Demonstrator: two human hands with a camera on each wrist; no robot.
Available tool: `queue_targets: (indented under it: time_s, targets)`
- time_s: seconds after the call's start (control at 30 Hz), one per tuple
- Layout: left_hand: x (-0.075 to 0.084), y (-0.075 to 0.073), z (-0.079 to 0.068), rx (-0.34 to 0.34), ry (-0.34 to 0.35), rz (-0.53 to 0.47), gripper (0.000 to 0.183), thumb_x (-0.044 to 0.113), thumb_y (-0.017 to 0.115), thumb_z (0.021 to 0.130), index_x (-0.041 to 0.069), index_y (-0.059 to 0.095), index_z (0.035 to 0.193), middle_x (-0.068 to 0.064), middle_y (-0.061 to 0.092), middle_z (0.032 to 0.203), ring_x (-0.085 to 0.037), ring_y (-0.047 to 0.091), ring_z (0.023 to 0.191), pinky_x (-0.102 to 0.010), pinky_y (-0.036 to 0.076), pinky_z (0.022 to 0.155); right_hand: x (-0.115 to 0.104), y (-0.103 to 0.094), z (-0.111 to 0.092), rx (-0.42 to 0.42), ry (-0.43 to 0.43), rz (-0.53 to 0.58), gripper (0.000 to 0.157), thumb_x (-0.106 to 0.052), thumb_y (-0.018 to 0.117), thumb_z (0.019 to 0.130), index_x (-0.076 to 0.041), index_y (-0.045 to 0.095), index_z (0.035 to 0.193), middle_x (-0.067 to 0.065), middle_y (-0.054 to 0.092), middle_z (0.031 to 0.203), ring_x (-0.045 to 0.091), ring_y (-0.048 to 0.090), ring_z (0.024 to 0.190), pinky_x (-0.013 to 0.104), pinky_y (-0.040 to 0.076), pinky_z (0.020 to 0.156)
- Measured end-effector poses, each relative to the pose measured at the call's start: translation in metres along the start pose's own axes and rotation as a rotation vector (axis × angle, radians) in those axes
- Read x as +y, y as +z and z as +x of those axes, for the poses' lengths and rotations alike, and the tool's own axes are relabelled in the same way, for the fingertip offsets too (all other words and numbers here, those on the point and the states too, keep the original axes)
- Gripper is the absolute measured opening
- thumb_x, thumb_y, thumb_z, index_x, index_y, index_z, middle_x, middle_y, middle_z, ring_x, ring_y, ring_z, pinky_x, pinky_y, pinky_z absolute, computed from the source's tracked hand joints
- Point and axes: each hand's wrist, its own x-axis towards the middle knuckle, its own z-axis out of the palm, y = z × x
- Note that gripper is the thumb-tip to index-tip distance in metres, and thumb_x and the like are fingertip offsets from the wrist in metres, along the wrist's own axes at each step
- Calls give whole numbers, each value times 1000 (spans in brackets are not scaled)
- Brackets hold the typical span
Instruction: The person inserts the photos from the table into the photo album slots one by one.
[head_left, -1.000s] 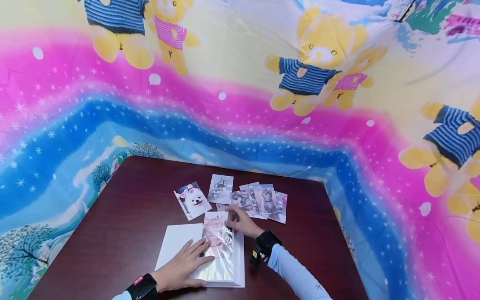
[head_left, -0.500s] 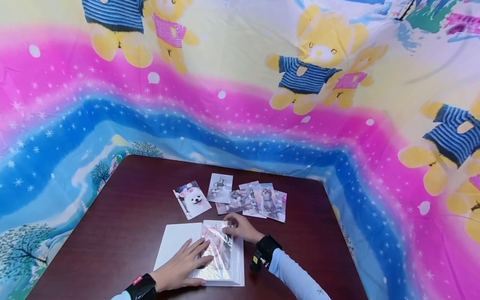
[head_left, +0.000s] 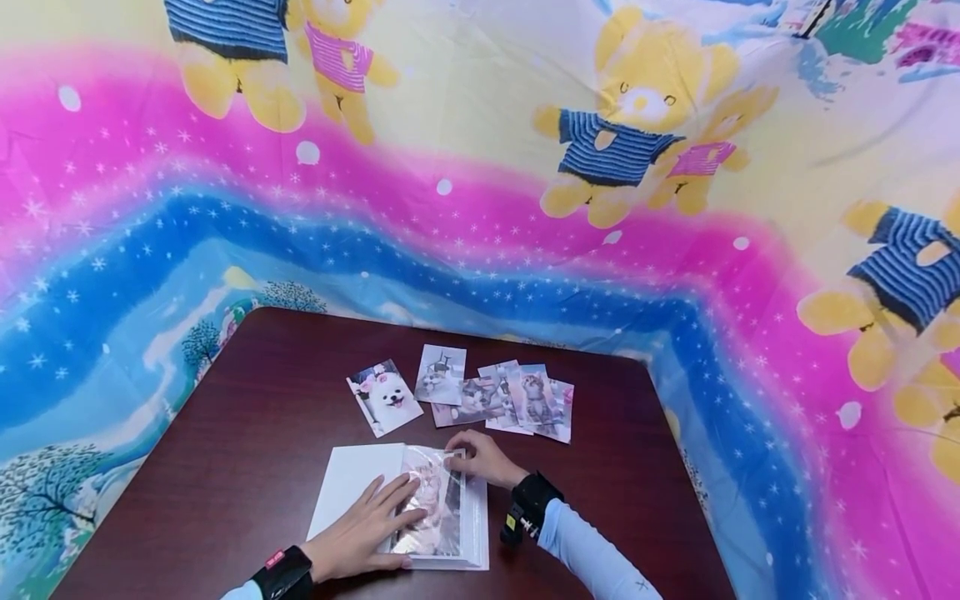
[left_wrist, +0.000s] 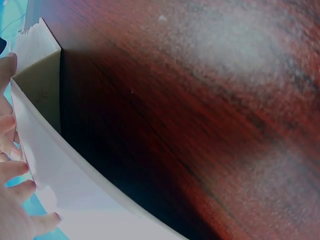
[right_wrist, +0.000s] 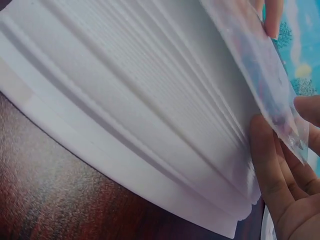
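Observation:
A white photo album lies spread on the table, its blank inside cover to the left. On its right side a clear plastic sleeve contains a pinkish photo, down almost to the page's lower edge. My left hand rests with fingers spread across the sleeve and the inside cover. At the sleeve's top right corner, my right hand pinches the sleeve between thumb and fingers. The right wrist view shows the thumb on one side of the sleeve, fingers on the other.
Beyond the album lie a white dog photo, a photo upright beside it and several overlapping cat photos. The dark wooden table has its far edge against a printed cloth.
The photo, which stuck out above the page a second ago, has slid down into the sleeve. My right hand has moved slightly down with it; the left hand stays in place.

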Motion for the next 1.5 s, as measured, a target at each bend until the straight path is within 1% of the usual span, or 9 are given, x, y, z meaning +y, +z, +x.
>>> queue_targets:
  time_s: [0.13, 0.33, 0.47, 0.63, 0.8, 0.97, 1.1, 1.27, 1.5]
  targets:
    - [-1, -3, 1, -10, -12, -54, 68, 61, 64, 87, 16, 57, 139, -22, 42, 149, -40, 37, 138, -65, 33, 102, -6, -2, -2, 8, -49, -20, 16, -15, 67, 95, -7, 68, 110, 7, 63, 107, 9, 54, 71, 24, 49, 63]
    - [-3, -11, 6, 31, -92, -134, 61, 50, 60, 95, 9, 55, 139, -17, 48, 144, -33, 46, 131, -61, 37, 102, -54, -6, -11, 94, -151, 3, 26, -1, 59, 97, 2, 58, 123, 20, 67, 104, 18, 53, 62, 23, 44, 57]
    - [-7, -17, 11, 81, -187, -206, 54, 37, 56, 101, 3, 50, 142, -13, 53, 141, -28, 50, 128, -54, 41, 102, -81, -1, -13, 137, -164, 113, 33, 1, 54, 100, 8, 47, 132, 27, 65, 105, 26, 63, 71, 32, 55, 58]
    - [-19, -35, 11, 206, -348, -361, 50, 23, 53, 103, 3, 42, 147, -11, 56, 140, -30, 52, 127, -53, 43, 101, -87, 21, -5, 62, -211, 208, 34, -6, 48, 104, 6, 43, 136, 30, 62, 116, 40, 67, 86, 42, 59, 61]
    - [-38, -58, 9, 358, -456, -412, 44, 15, 52, 103, 3, 45, 144, -13, 58, 135, -32, 60, 117, -54, 48, 93, -87, 47, 2, -32, -358, -166, 34, -23, 48, 106, -6, 51, 135, 10, 60, 128, 18, 64, 103, 21, 54, 79]
    - [-53, -67, 1, 429, -531, -354, 38, 8, 62, 97, 1, 55, 133, -17, 58, 128, -26, 69, 91, -46, 57, 74, -85, 71, 1, -86, -466, -553, 34, -36, 48, 105, -18, 62, 129, -1, 58, 134, 11, 50, 122, 27, 40, 102]
    - [-57, -54, -8, 369, -546, -277, 40, 4, 72, 88, 0, 61, 127, -23, 55, 128, -30, 67, 90, -44, 56, 71, -80, 82, -5, -169, -459, -754, 34, -43, 45, 104, -27, 65, 127, -3, 52, 142, 14, 46, 126, 31, 38, 103]
    - [-55, -33, -19, 217, -548, -188, 39, 17, 77, 86, 7, 66, 122, -25, 54, 132, -45, 56, 113, -66, 46, 87, -73, 90, -11, -225, -510, -940, 37, -48, 43, 104, -33, 63, 131, -4, 46, 149, 19, 41, 133, 36, 33, 109]
    - [-54, -25, -25, 120, -522, -97, 35, 22, 74, 88, 9, 68, 120, -21, 57, 132, -50, 46, 124, -74, 41, 85, -62, 84, -14, -170, -532, -944, 37, -45, 44, 104, -29, 63, 132, 1, 48, 147, 22, 43, 134, 35, 28, 113]
